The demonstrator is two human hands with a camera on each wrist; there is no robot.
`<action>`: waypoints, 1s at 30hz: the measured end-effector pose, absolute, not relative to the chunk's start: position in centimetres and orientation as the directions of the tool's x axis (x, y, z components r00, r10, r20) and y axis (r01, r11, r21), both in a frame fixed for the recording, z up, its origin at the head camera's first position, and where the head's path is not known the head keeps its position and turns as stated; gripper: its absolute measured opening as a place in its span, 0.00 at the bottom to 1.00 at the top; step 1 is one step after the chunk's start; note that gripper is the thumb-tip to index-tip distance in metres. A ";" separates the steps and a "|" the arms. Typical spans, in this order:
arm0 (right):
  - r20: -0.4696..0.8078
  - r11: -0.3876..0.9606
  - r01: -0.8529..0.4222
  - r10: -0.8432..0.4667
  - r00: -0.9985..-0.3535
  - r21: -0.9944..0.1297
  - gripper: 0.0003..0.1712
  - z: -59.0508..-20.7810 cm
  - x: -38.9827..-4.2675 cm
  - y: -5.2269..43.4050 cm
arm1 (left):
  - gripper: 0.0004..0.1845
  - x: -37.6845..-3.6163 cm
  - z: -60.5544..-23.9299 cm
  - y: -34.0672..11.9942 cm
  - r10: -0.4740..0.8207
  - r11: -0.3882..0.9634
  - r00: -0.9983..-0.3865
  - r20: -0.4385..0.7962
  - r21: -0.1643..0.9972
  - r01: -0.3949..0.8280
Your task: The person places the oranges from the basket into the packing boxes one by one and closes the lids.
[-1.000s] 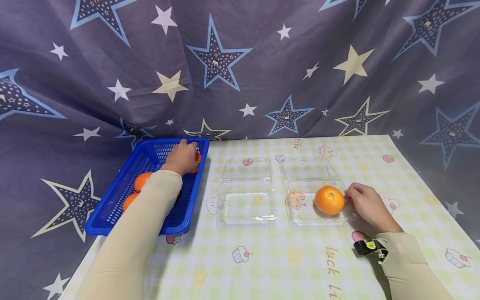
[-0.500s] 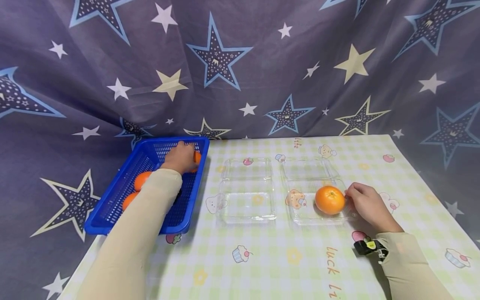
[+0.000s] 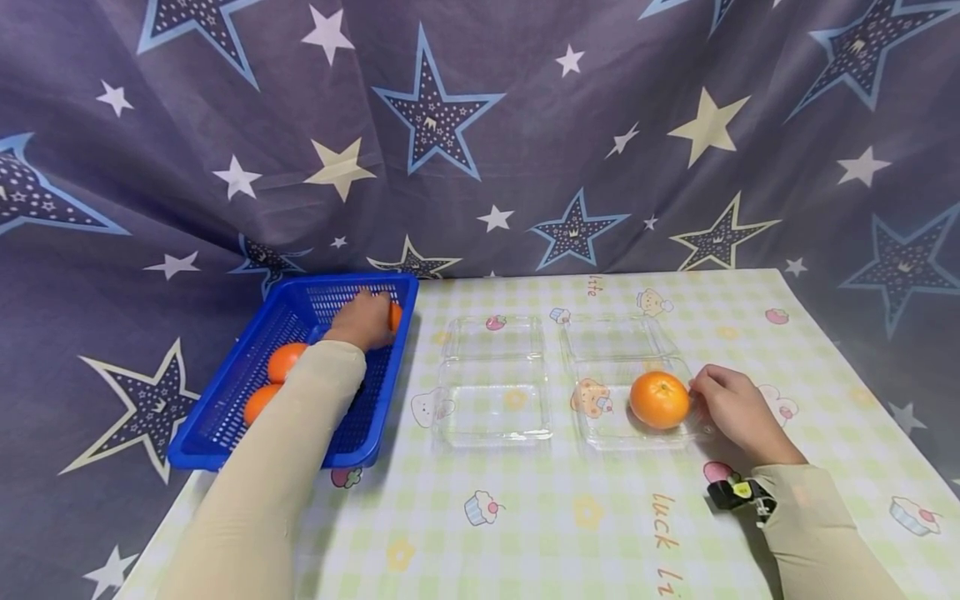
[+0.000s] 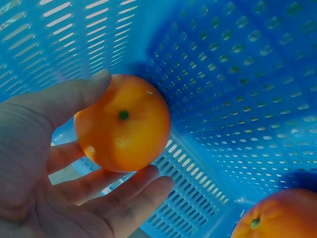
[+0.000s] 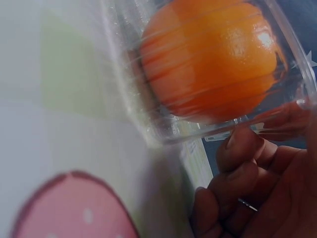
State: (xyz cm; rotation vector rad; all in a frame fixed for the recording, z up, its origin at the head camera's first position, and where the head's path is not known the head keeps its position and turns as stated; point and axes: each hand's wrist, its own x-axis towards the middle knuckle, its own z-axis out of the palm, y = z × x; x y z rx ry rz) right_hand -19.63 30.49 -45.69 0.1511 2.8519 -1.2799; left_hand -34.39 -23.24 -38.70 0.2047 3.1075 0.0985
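Note:
My left hand (image 3: 363,320) reaches into the far right corner of the blue basket (image 3: 382,417). In the left wrist view, its thumb and curled fingers hold an orange (image 4: 124,136) by its sides, with the green stem end facing the camera. On the right of the table, my right hand (image 3: 738,414) pinches the right edge of an open clear plastic container (image 3: 611,432). One orange (image 3: 659,401) sits inside that container, toward its right side. The right wrist view shows this orange (image 5: 208,59) through the clear wall, with the fingers curled at the rim.
Two more oranges, one farther back (image 3: 285,362) and one nearer (image 3: 260,403), lie in the basket's left half. A second open clear container (image 3: 492,417) stands between basket and right container. A starry curtain (image 3: 480,150) hangs behind the checked tablecloth (image 3: 540,533).
My left hand has sunk slightly lower into the basket around the orange. The right hand, both containers and the other oranges have stayed put.

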 end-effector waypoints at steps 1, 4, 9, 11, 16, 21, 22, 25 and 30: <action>-0.050 0.662 0.092 0.083 -0.995 -0.744 0.23 -45.7 -19.6 30.5 | 0.24 -34.4 -38.6 -23.2 0.131 0.990 -0.991 -0.025 0.064 0.130; -0.047 0.666 0.090 0.082 -0.995 -0.740 0.23 -45.6 -19.6 30.5 | 0.25 -34.3 -38.5 -23.2 0.135 0.989 -0.990 -0.031 0.062 0.132; -0.046 0.668 0.089 0.082 -0.996 -0.738 0.23 -45.5 -19.6 30.4 | 0.25 -34.4 -38.5 -23.5 0.157 0.987 -0.987 -0.031 0.049 0.156; -0.047 0.669 0.089 0.081 -0.996 -0.738 0.24 -45.5 -19.6 30.4 | 0.25 -34.4 -38.4 -23.7 0.167 0.985 -0.985 -0.031 0.041 0.166; -0.048 0.669 0.089 0.080 -0.996 -0.738 0.24 -45.5 -19.6 30.4 | 0.23 -34.4 -38.2 -23.9 0.182 0.983 -0.982 -0.041 0.032 0.180; -0.043 0.666 0.085 0.079 -0.996 -0.741 0.23 -45.5 -19.6 30.3 | 0.22 -34.3 -38.1 -24.0 0.171 0.985 -0.983 -0.063 0.037 0.169; -0.041 0.666 0.084 0.079 -0.996 -0.741 0.23 -45.5 -19.6 30.3 | 0.22 -34.3 -38.2 -24.0 0.170 0.985 -0.983 -0.064 0.038 0.168; -0.037 0.669 0.080 0.078 -0.996 -0.739 0.23 -45.5 -19.6 30.3 | 0.20 -34.1 -38.2 -24.1 0.176 0.984 -0.983 -0.060 0.044 0.174; -0.042 0.667 0.084 0.079 -0.996 -0.740 0.23 -45.5 -19.6 30.3 | 0.16 -33.9 -38.3 -24.3 0.207 0.977 -0.977 -0.059 0.066 0.203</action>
